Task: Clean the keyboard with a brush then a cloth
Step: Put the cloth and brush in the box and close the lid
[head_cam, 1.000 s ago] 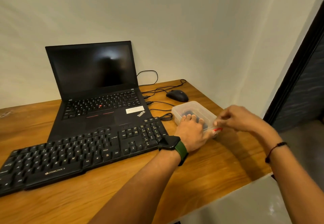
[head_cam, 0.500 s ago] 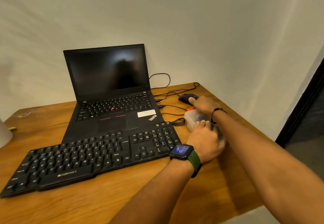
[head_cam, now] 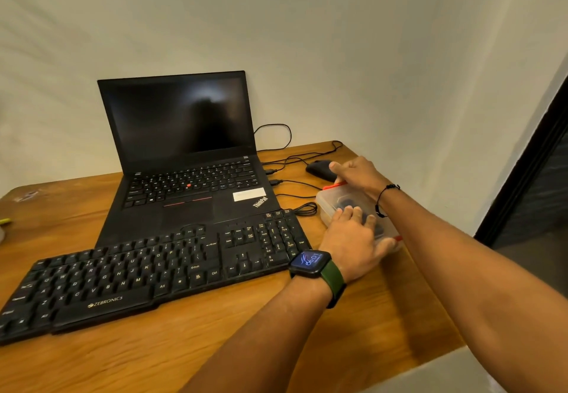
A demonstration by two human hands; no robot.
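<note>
Two hands work the box (head_cam: 330, 203) right of the keyboard (head_cam: 159, 269): left hand (head_cam: 353, 243) pressing flat, right hand (head_cam: 356, 174) pinching the far latch; steady the lid, lift evenly.

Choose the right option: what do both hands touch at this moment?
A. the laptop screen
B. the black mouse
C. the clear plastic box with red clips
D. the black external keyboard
C. The left hand rests flat on the lid of the clear plastic box, and the right hand is at its far red clip; the external keyboard lies untouched beside them.
</note>
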